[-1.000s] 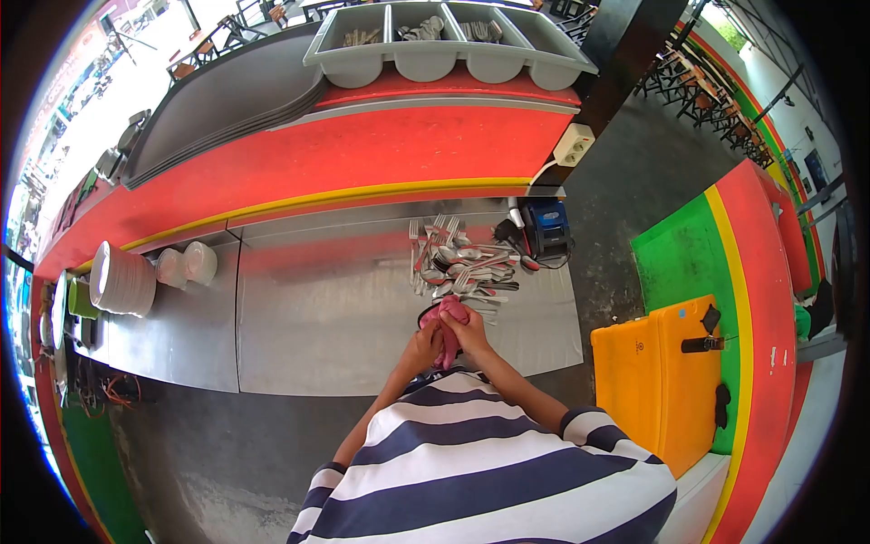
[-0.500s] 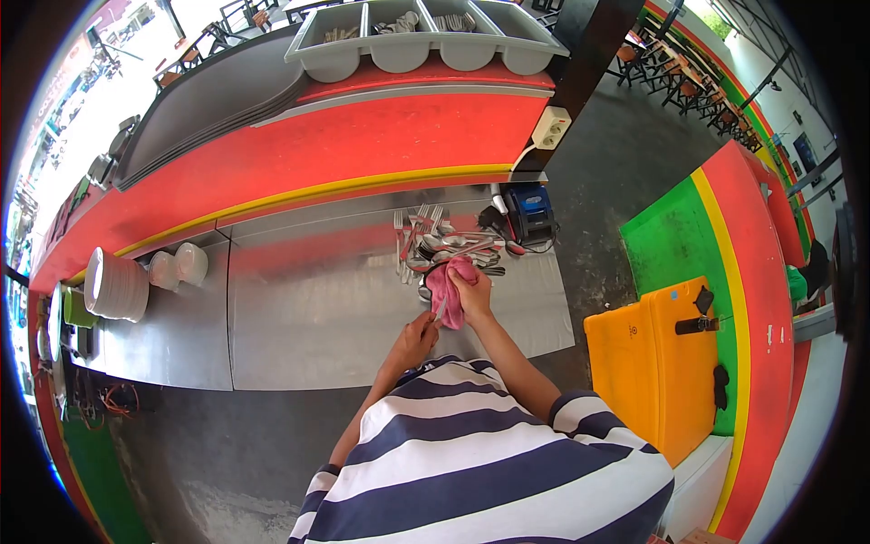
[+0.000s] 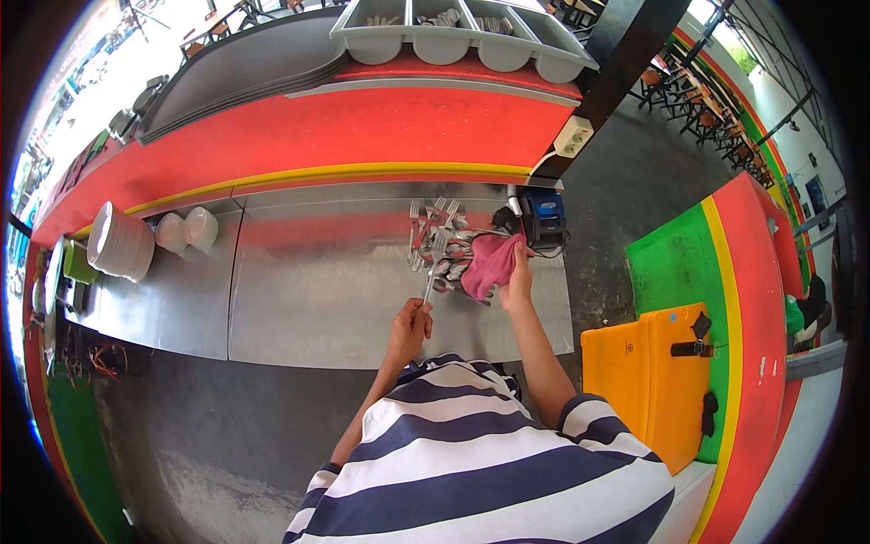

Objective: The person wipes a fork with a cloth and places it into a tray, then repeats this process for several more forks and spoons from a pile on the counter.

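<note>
My left hand (image 3: 410, 328) is closed around the handle of a fork (image 3: 430, 286), whose tines point away from me over the pile. In my right hand (image 3: 517, 283) is a pink cloth (image 3: 492, 265), hanging bunched over the right part of the cutlery. The cutlery pile (image 3: 450, 270), with forks and spoons, lies on the steel counter (image 3: 317, 299). Several forks at its far side have their tines pointing away from me. The cloth and the fork hide part of the pile.
A black and blue device (image 3: 545, 218) stands right of the cutlery. Stacked white plates (image 3: 120, 242) and bowls (image 3: 200, 228) are at the counter's left. A grey cutlery tray (image 3: 444, 43) and dark trays (image 3: 245, 68) rest on the red ledge. To the right is a yellow-orange box (image 3: 639, 381).
My hands have moved apart. The cloth has come off the utensil and shifted right with my right hand, while the fork in my left hand now shows uncovered.
</note>
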{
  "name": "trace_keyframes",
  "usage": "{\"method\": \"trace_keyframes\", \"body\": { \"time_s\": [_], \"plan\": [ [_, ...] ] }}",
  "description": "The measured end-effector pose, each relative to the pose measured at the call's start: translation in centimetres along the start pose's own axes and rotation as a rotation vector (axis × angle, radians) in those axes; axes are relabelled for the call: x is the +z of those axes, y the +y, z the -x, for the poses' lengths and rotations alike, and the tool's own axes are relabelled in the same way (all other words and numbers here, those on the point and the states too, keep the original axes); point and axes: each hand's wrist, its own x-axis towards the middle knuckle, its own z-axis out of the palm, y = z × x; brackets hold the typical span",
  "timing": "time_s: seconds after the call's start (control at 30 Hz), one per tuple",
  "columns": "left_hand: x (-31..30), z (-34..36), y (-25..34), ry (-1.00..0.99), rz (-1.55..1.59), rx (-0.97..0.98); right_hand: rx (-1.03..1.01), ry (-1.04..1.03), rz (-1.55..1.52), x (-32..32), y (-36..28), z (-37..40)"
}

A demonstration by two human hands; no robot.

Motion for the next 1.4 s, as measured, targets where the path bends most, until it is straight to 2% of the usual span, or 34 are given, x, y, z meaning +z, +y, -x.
{"method": "trace_keyframes", "body": {
  "time_s": [0.13, 0.2, 0.23, 0.3, 0.43, 0.53, 0.7, 0.83, 0.93, 1.03, 1.13, 1.33, 1.4],
  "plan": [
    [0.3, -0.2, 0.8, 0.082, 0.078, 0.008, 0.319, -0.236, 0.06, 1.0, 3.1, 6.7],
    [1.4, 0.0, 0.4, 0.156, 0.0, 0.195, 0.317, -0.431, 0.404, 1.7, 5.0, 9.8],
    [1.7, 0.0, 0.1, 0.191, -0.041, 0.287, 0.25, -0.422, 0.475, 2.3, 5.4, 10.4],
    [1.2, 0.2, -1.2, 0.149, -0.113, 0.227, 0.113, -0.403, 0.611, 3.1, 5.9, 11.4],
    [1.3, 0.6, -3.1, 0.139, -0.148, 0.225, 0.176, -0.293, 0.556, 1.6, 6.6, 10.5],
    [1.3, 1.7, -1.5, 0.036, -0.15, 0.039, 0.21, -0.188, 0.428, 1.0, 6.8, 9.9],
    [1.9, 2.9, -1.9, -0.048, -0.055, -0.005, 0.263, -0.029, 0.191, 0.5, 6.0, 8.1],
    [1.7, 3.2, -1.1, -0.077, -0.096, -0.004, 0.27, 0.001, 0.119, -0.2, 6.1, 7.4],
    [1.6, 3.5, -1.3, -0.123, -0.096, -0.023, 0.171, 0.012, 0.176, -0.9, 5.8, 6.0],
    [1.9, 3.8, -0.7, -0.136, -0.131, -0.025, -0.044, 0.0, 0.412, -0.9, 5.5, 5.5],
    [2.4, 3.7, -0.6, -0.123, -0.083, -0.051, -0.137, 0.009, 0.557, -0.1, 4.1, 5.2],
    [2.4, 4.2, 0.3, -0.15, -0.139, -0.099, -0.448, 0.142, 0.545, -0.3, 3.2, 2.4],
    [2.2, 4.5, -1.1, -0.098, -0.119, -0.069, -0.377, 0.187, 0.451, -1.4, 1.5, 0.6]
  ]
}}
